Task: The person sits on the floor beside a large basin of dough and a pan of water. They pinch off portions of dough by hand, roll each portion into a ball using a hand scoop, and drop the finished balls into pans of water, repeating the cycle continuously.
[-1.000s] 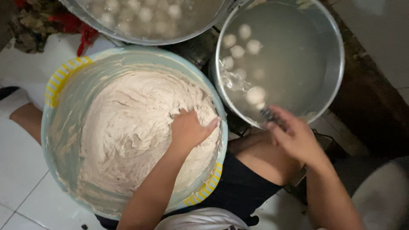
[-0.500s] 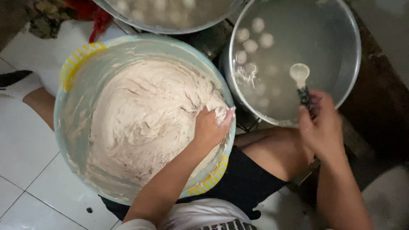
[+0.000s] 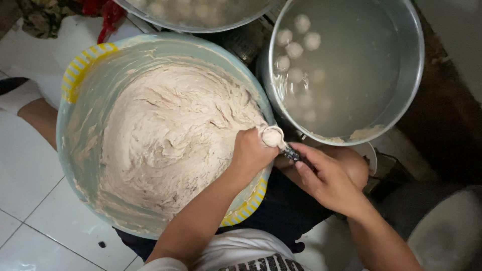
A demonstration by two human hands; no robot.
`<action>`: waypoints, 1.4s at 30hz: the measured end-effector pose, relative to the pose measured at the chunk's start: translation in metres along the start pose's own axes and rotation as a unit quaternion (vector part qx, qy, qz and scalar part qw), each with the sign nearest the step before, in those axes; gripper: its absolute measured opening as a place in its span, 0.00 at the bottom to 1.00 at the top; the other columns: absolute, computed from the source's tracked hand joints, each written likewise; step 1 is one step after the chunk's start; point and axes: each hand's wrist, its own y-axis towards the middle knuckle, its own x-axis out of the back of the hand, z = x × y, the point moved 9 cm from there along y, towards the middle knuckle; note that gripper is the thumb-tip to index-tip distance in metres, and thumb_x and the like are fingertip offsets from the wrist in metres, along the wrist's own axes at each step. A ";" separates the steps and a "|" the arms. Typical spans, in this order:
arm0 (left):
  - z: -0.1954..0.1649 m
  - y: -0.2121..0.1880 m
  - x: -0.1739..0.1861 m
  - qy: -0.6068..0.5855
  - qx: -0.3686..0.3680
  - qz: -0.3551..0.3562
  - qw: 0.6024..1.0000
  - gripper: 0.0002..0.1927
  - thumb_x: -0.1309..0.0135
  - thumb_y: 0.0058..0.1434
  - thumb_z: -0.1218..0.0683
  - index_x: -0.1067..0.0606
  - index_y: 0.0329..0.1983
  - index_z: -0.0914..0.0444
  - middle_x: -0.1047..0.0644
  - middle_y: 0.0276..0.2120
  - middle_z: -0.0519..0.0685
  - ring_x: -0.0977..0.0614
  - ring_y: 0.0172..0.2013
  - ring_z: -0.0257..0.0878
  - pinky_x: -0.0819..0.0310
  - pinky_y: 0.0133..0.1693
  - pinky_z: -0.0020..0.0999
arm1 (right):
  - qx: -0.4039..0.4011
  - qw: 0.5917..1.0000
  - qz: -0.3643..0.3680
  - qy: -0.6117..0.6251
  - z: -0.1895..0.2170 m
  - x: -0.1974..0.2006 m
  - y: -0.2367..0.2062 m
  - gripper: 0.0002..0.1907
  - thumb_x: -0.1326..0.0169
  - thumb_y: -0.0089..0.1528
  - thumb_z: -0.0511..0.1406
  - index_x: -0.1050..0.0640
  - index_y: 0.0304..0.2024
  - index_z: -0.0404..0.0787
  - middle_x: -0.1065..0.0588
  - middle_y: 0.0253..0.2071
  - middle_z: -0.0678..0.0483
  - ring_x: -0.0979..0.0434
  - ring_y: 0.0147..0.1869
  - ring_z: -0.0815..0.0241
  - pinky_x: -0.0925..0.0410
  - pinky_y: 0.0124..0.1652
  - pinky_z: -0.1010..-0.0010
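Note:
A large pale blue basin (image 3: 85,108) with yellow striped handles holds a big mass of pinkish-white paste (image 3: 170,130). My left hand (image 3: 251,153) is clenched at the basin's right rim, squeezing paste out between thumb and forefinger. My right hand (image 3: 326,178) holds a small spoon (image 3: 276,138) by its dark handle, its bowl pressed against the blob of paste at my left fist. A metal pot (image 3: 401,100) of cloudy water at the upper right holds several pale balls (image 3: 296,50) floating near its left side.
Another metal pan (image 3: 201,12) with pale balls lies at the top edge. White floor tiles (image 3: 30,200) lie at the left, with crumpled cloth (image 3: 60,12) at the top left. My knees and dark shorts are under the basin.
My right hand has brought the spoon from over the water pot down to my left fist. My left hand has closed on paste at the basin's rim.

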 end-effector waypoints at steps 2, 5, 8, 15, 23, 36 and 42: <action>0.006 0.002 -0.002 0.014 0.045 0.027 0.999 0.13 0.31 0.44 0.53 0.21 0.29 0.64 0.19 0.28 0.59 0.16 0.32 0.58 0.22 0.35 0.48 | -0.080 0.989 0.050 0.112 -0.017 -0.009 0.002 0.23 0.51 0.68 0.31 0.28 0.67 0.38 0.26 0.35 0.53 0.33 0.27 0.70 0.37 0.26 0.78; 0.006 0.010 0.007 0.103 0.056 0.031 0.993 0.18 0.31 0.41 0.50 0.21 0.31 0.65 0.20 0.31 0.62 0.18 0.36 0.62 0.24 0.41 0.51 | -0.082 0.976 0.061 0.193 -0.023 -0.003 0.007 0.23 0.53 0.68 0.31 0.29 0.66 0.36 0.23 0.42 0.56 0.31 0.28 0.71 0.36 0.25 0.78; 0.007 0.011 0.019 0.151 0.063 0.021 0.986 0.18 0.31 0.44 0.46 0.17 0.34 0.61 0.19 0.33 0.62 0.20 0.38 0.64 0.27 0.42 0.55 | -0.072 0.991 0.006 0.114 -0.029 0.026 0.009 0.25 0.53 0.67 0.32 0.30 0.68 0.38 0.23 0.43 0.56 0.30 0.29 0.69 0.33 0.27 0.77; -0.003 0.004 0.023 0.025 -0.007 -0.057 0.998 0.11 0.38 0.57 0.50 0.18 0.38 0.60 0.19 0.38 0.60 0.18 0.40 0.59 0.23 0.44 0.49 | -0.003 0.957 -0.174 -0.231 -0.017 0.099 0.012 0.24 0.45 0.67 0.35 0.27 0.66 0.42 0.21 0.48 0.48 0.22 0.43 0.63 0.29 0.41 0.69; 0.009 -0.001 0.008 -0.051 0.031 -0.047 0.997 0.12 0.36 0.58 0.51 0.23 0.30 0.64 0.21 0.23 0.56 0.17 0.26 0.57 0.23 0.31 0.46 | -0.099 0.991 -0.084 0.026 -0.032 0.063 0.006 0.23 0.48 0.67 0.33 0.27 0.65 0.40 0.24 0.33 0.54 0.27 0.31 0.67 0.32 0.31 0.75; 0.010 0.006 -0.003 0.062 0.046 0.036 0.996 0.12 0.38 0.45 0.55 0.21 0.32 0.65 0.20 0.29 0.61 0.18 0.34 0.61 0.24 0.39 0.52 | -0.105 0.976 0.068 0.180 -0.025 -0.008 0.004 0.23 0.51 0.66 0.31 0.29 0.65 0.40 0.23 0.41 0.56 0.33 0.28 0.70 0.36 0.25 0.80; 0.010 0.005 0.021 0.247 0.058 -0.006 0.967 0.29 0.28 0.43 0.39 0.17 0.35 0.68 0.21 0.33 0.70 0.20 0.37 0.67 0.26 0.41 0.59 | -0.098 0.991 -0.065 0.062 -0.036 0.046 0.004 0.28 0.50 0.65 0.32 0.31 0.69 0.43 0.23 0.41 0.57 0.29 0.30 0.69 0.32 0.29 0.76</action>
